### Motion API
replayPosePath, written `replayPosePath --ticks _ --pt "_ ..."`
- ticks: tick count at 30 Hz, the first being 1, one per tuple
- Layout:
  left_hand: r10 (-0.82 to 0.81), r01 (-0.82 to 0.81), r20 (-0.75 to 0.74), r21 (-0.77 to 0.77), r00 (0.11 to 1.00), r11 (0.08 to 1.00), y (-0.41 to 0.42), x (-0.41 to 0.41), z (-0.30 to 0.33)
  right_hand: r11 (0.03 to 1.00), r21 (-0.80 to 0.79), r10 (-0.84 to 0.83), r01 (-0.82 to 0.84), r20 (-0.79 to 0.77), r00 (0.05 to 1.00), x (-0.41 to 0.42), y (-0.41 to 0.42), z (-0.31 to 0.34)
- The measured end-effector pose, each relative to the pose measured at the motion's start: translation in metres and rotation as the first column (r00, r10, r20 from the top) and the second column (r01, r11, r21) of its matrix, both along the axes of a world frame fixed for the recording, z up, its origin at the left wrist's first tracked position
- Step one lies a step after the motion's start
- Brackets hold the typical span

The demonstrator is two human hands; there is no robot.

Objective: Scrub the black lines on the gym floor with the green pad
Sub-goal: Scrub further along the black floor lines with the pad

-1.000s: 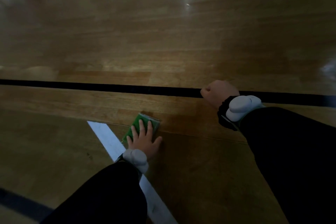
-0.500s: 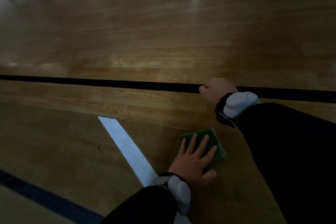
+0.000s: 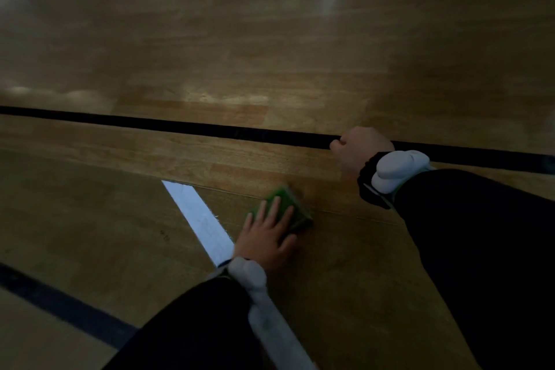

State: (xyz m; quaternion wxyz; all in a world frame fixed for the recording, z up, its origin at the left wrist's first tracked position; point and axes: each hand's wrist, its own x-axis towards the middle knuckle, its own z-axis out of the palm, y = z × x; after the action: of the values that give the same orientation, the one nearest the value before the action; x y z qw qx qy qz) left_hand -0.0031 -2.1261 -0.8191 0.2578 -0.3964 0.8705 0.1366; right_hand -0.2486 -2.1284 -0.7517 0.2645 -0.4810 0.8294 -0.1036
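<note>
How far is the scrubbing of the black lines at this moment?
Nothing looks finished: no cleaned stretch can be told apart. In hand: the left hand presses the green pad flat on bare wood beside the white line, not on a black line. The right hand rests curled on the far black line. Both black lines remain.

The left hand (image 3: pixel 264 237) hides much of the green pad (image 3: pixel 292 210). Beyond the long black line (image 3: pixel 180 126), the gym floor (image 3: pixel 270 39) smears into blur. The right hand (image 3: pixel 360 147) hides its curled fingers and a stretch of that line.
</note>
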Motion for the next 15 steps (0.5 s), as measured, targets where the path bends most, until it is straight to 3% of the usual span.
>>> replayPosePath --ticks 5,8,11,15 --pt "0.403 -0.403 0.020 -0.013 0.915 0.915 -0.030 0.044 0.003 1.000 0.008 -0.021 0.021 -0.014 1.000 -0.006 0.003 0.000" --pt "0.528 -0.528 -0.014 -0.012 0.849 0.849 -0.026 0.024 0.001 0.999 0.015 -0.030 0.030 -0.010 0.999 -0.011 0.003 -0.001" --pt "0.563 -0.563 -0.020 -0.018 0.826 0.826 -0.024 0.010 0.000 1.000 0.010 -0.026 0.026 -0.019 0.999 -0.012 0.004 -0.002" --pt "0.407 -0.407 -0.023 -0.025 0.913 0.913 -0.019 -0.004 0.002 1.000 0.009 -0.028 0.028 -0.005 1.000 -0.013 0.004 -0.005"
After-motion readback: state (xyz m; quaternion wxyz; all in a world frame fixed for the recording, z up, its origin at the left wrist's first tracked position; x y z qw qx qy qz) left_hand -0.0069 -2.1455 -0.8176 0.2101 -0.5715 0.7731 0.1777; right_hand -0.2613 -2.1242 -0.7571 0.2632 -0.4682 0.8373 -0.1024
